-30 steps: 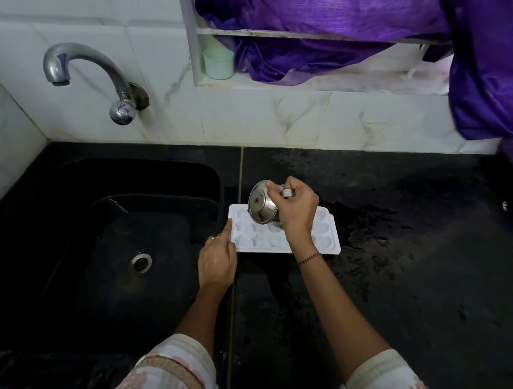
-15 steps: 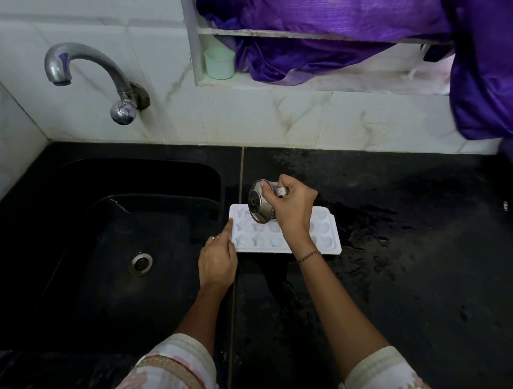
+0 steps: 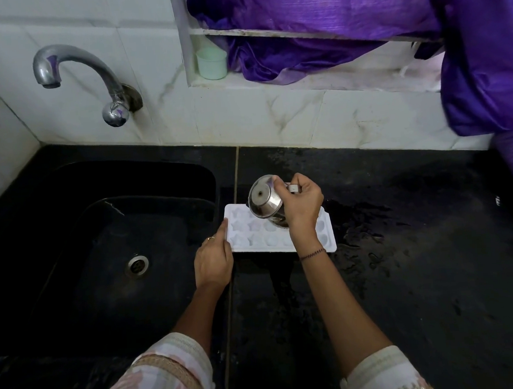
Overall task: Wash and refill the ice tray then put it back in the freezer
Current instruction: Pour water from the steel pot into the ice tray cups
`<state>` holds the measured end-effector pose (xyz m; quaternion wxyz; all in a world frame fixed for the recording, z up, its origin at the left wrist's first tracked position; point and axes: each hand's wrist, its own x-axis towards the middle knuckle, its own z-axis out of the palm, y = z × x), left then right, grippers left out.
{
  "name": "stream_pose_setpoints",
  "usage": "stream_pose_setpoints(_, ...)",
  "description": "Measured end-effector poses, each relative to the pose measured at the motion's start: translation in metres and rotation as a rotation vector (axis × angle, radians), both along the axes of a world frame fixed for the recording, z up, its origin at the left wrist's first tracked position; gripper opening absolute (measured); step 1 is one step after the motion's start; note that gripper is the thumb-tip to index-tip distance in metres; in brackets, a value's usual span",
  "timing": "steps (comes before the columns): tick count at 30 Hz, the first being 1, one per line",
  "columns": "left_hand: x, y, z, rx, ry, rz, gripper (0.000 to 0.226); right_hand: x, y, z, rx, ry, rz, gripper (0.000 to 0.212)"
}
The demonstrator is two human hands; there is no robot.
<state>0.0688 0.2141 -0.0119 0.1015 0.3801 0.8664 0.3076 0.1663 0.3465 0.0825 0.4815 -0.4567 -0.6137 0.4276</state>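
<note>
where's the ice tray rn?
Head view, centre: ice tray on the black counter just right of the sink, left hand holding its left edge, steel cup tipped over it.

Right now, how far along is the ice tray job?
Washing looks done: the tap is off and the ice tray lies on the wet counter. Refilling is in hand: the right hand tips a steel cup over it while the left hand holds its edge. The freezer trip remains.

White marble-veined wall tiles (image 3: 95, 29); black counter (image 3: 404, 275); black sink (image 3: 82, 265); chrome tap (image 3: 70, 67); purple cloth (image 3: 343, 11) over window ledge.
</note>
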Motion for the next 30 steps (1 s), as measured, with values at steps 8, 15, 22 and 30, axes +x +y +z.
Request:
stream_pose_setpoints(8, 0.000, 0.001, 0.000, -0.008, 0.016, -0.008, 0.053, 0.003, -0.005, -0.002, -0.008, 0.010, 0.059, 0.052)
stream_pose_setpoints(15, 0.001, 0.001, 0.000, -0.020, 0.032, -0.015, 0.053, 0.001, -0.012, -0.003, 0.054, -0.025, 0.150, 0.052)
stream_pose_setpoints(22, 0.001, 0.001, 0.001, -0.024, 0.037, -0.013, 0.054, 0.000, -0.015, -0.004, 0.128, -0.065, 0.207, 0.057)
stream_pose_setpoints(30, 0.001, 0.001, 0.002, -0.037, 0.042, -0.014, 0.053, -0.001, -0.015, -0.008, 0.213, -0.109, 0.245, 0.051)
